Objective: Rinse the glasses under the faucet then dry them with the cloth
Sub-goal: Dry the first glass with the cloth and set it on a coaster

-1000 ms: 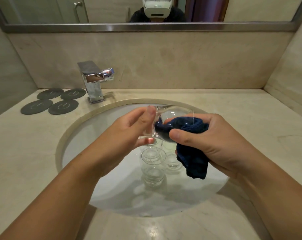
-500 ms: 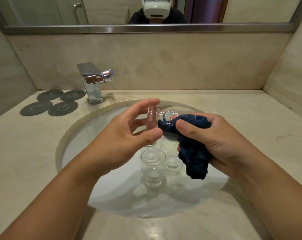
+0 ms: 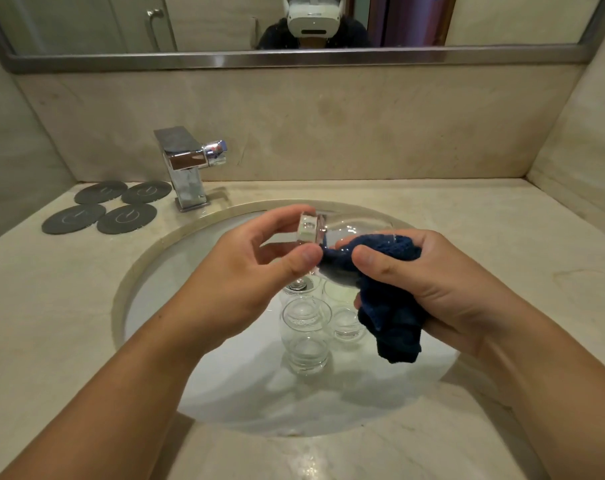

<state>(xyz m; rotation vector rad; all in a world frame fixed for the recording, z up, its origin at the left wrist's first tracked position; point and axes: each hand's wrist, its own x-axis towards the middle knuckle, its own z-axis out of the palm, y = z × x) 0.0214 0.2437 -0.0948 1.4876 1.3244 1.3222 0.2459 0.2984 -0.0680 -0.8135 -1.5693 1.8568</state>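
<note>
Since a second ago the left hand (image 3: pixel 238 275) has been shifted back along the glass (image 3: pixel 351 227), so that only its thick base is pinched between thumb and forefinger. The glass is held on its side above the sink (image 3: pixel 155 282). A dark blue cloth (image 3: pixel 394 317) is gripped by the right hand (image 3: pixel 443 285) and pushed into the glass's mouth. Other glasses (image 3: pixel 306 327) are stood upright in the basin below.

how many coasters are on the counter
4, clustered on the counter left of the faucet: coaster back left, coaster back right, coaster front left, coaster front right. None seems hidden.
</note>
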